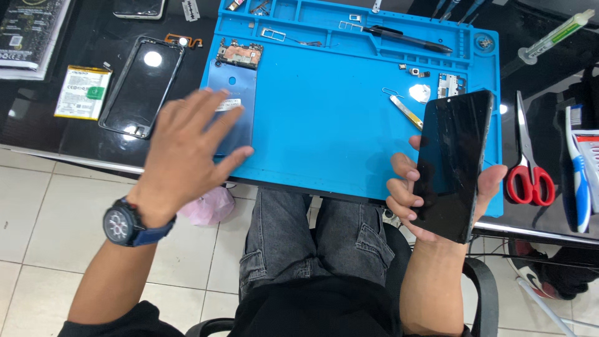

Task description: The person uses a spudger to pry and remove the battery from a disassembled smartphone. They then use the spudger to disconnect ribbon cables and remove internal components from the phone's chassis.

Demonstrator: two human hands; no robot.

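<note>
My right hand [407, 195] holds a black smartphone [452, 163] upright over the right front edge of a blue work mat [324, 118], dark screen facing me. My left hand [184, 153], fingers spread, hovers over a blue phone back cover [231, 93] lying at the mat's left side; it grips nothing. A circuit board [239, 53] sits at the top of that cover. A dark watch is on my left wrist.
Left of the mat lie a black phone frame [140, 84] and a battery [82, 92]. Red-handled scissors [527, 159] and a toothbrush [577, 168] rest at the right. A black pen [409, 39], metal tweezers [405, 111] and small parts lie on the mat.
</note>
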